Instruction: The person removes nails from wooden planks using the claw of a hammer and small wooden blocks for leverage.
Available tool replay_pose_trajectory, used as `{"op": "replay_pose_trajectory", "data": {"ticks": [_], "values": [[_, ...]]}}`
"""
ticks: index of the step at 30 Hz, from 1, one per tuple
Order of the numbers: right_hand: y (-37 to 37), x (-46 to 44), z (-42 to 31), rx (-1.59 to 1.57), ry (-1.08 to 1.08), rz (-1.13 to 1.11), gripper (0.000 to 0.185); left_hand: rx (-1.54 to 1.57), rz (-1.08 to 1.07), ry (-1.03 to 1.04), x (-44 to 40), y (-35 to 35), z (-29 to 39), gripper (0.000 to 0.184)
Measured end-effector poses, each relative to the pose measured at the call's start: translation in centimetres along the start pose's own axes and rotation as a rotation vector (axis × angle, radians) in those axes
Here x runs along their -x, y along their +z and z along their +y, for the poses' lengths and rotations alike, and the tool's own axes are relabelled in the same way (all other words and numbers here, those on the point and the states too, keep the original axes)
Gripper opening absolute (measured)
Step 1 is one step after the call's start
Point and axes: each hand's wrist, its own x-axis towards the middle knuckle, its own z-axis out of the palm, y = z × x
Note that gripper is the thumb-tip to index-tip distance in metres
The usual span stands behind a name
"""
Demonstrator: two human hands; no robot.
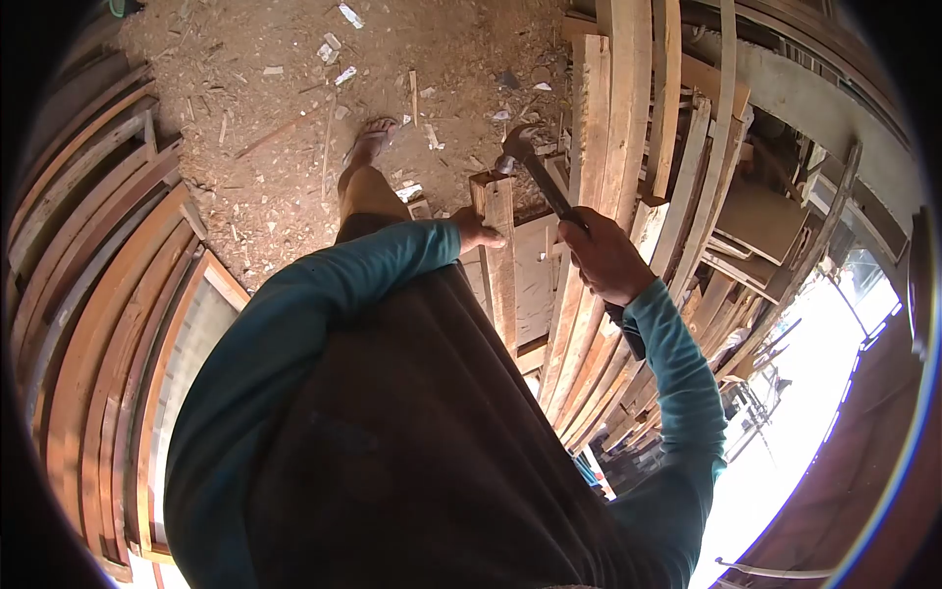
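**Hammer point(546, 185) at the end of a gripped timber piece point(501, 265)**

Clock read over the view, twelve at top.

- Nearest, six o'clock: dark garment point(392, 452).
- Timber piece: just above centre, its far end toward twelve. Upright or leaning, cannot tell.
- Left hand point(480, 233), twelve o'clock: closed round the timber piece, below that end.
- Right hand point(605, 257), between two and three: fist wrapped on the hammer's handle; head just beside the timber's end, contact unclear.
- Step, my judgement: striking or lining up. A blow would call for a steady left grip, fingers clear, hammer face square. Any nail: too small to tell.
- Containers: none I can make out.
- Beyond: bare foot point(376, 130), eleven, on chip-strewn floor point(265, 128); long boards point(628, 128), one; stacked frames point(83, 363), nine.
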Motion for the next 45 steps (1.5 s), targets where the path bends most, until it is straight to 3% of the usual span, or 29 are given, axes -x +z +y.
{"op": "replay_pose_trajectory", "data": {"ticks": [3,6,8,10,12,13,14,16,18,20,22,24,25,26,27,28,30,31,34,36,37,38,40,41,43,44,45], "values": [[-1.8,1.9,-4.0,-0.199,-0.047,0.201,0.029,-0.334,0.085,-0.128,0.7,0.4,2.2,0.051],[-3.2,2.1,-6.8,-0.159,-0.371,0.496,0.033,-0.261,0.07,-0.025,-0.6,-0.4,-1.1,0.052],[-2.4,0.8,-5.9,-0.129,-0.422,0.598,0.035,-0.181,0.032,0.009,-0.3,-0.3,-0.9,0.053],[-1.5,0.8,-5.2,-0.001,-0.349,0.554,0.039,-0.132,0.033,-0.003,-0.4,-0.4,-1.0,0.054],[-0.9,-0.1,-2.3,0.181,-0.14,0.073,0.042,-0.2,0.023,-0.048,-0.8,-1.0,-1.7,0.053],[-0.5,-0.3,-1.7,0.208,-0.065,0.037,0.042,-0.271,0.007,-0.104,-0.8,-1.1,-1.7,0.053],[-0.3,-0.8,-1.5,0.238,0.004,0.005,0.043,-0.325,0.005,-0.034,0.3,-0.3,0.3,0.052],[-1.4,-0.8,-2.4,0.19,-0.089,0.022,0.044,-0.294,-0.005,0.005,0.6,0.1,1.1,0.05],[-2.2,1.8,-6.4,-0.258,-0.063,0.187,0.048,-0.223,-0.044,-0.081,1.0,0.0,2.1,0.048],[-2.6,1.6,-7.2,-0.201,-0.344,0.486,0.05,-0.319,-0.052,-0.063,0.7,-0.2,1.3,0.047],[-2.4,1.5,-7.4,-0.238,-0.441,0.671,0.049,-0.338,-0.036,-0.036,0.8,-0.3,1.0,0.045],[-0.7,0.7,-5.0,-0.172,-0.429,0.662,0.048,-0.319,-0.038,-0.039,0.8,-0.3,0.8,0.046],[-0.1,1.0,-4.5,0.052,-0.384,0.562,0.04,-0.3,-0.036,-0.036,0.6,-0.3,0.8,0.046],[0.6,0.3,-1.8,0.074,-0.412,0.344,0.037,-0.301,-0.034,-0.028,0.6,-0.4,0.7,0.046],[1.1,-0.3,0.5,0.199,-0.133,0.019,0.037,-0.313,-0.07,-0.034,0.7,-0.5,0.5,0.047],[2.2,-0.5,1.1,0.167,-0.094,0.081,0.04,-0.326,-0.106,-0.038,0.8,-0.5,0.5,0.049],[1.9,-0.5,0.9,0.089,-0.207,0.115,0.038,-0.395,0.062,-0.008,1.8,0.9,1.9,0.052],[1.8,-0.5,0.3,0.105,-0.24,0.15,0.037,-0.585,-0.084,-0.042,0.0,-0.1,0.2,0.054],[0.6,0.9,-3.5,0.115,-0.217,0.189,0.037,-0.705,-0.21,0.051,0.4,1.2,0.1,0.042],[0.0,1.3,-4.6,0.116,-0.444,0.288,0.038,-0.566,0.076,-0.296,2.7,4.0,5.4,0.045],[-0.2,1.5,-5.0,0.175,-0.509,0.352,0.038,-0.646,0.054,-0.309,3.0,4.5,6.5,0.032],[-0.2,1.9,-5.1,0.18,-0.511,0.352,0.038,-0.644,0.055,-0.305,2.0,3.9,3.9,0.032],[0.0,2.9,-5.2,0.273,-0.608,0.513,0.039,-1.072,-0.191,0.292,-1.3,1.8,-3.2,0.027],[0.6,3.5,-4.4,0.244,-0.58,0.509,0.042,-1.064,-0.18,0.293,-0.6,2.3,-1.8,0.027],[2.4,3.4,-2.3,0.312,-0.689,0.618,0.034,-0.604,0.041,-0.235,0.5,3.6,0.7,0.019],[3.1,3.1,-0.8,0.389,-0.741,0.652,0.03,-0.596,0.047,-0.232,-0.9,3.4,-1.3,0.019],[3.7,2.4,0.7,0.357,-0.741,0.614,0.028,-0.978,-0.077,0.028,-3.7,2.8,-5.2,0.018]]}}
